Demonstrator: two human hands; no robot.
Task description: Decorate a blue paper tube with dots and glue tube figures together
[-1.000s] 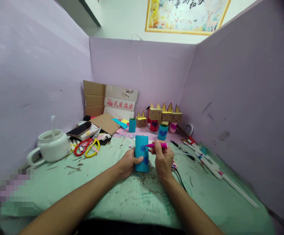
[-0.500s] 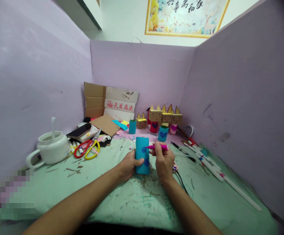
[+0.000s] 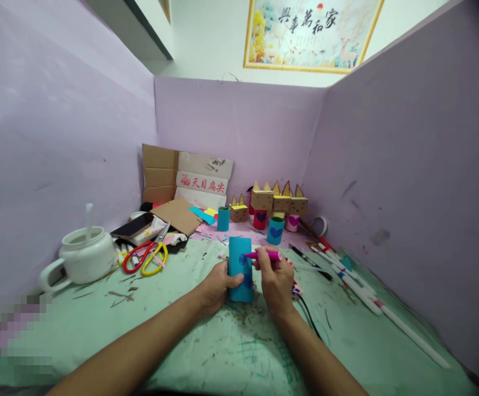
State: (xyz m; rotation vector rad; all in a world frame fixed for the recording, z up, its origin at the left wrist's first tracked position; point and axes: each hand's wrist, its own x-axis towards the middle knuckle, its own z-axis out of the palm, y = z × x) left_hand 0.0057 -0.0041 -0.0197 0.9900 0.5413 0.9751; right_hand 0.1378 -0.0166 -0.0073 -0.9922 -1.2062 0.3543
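Note:
My left hand (image 3: pixel 218 287) grips a teal paper tube (image 3: pixel 239 258) that stands upright on the green mat (image 3: pixel 231 352). My right hand (image 3: pixel 275 280) pinches a pink marker (image 3: pixel 265 255), whose tip touches the tube's upper front, where blue marks show. Both hands are closed around what they hold.
Behind stand several cardboard cat-headed figures (image 3: pixel 276 202) and small tubes (image 3: pixel 275 230). Red and yellow scissors (image 3: pixel 146 257), a phone (image 3: pixel 133 225), a white teapot (image 3: pixel 83 256) and a cardboard box (image 3: pixel 190 181) lie at the left. Several markers (image 3: pixel 354 283) lie at the right. Purple walls enclose the desk.
The view has tilted up slightly. The marker tip has stayed at the tube's upper front with small shifts; both hands hold the same things.

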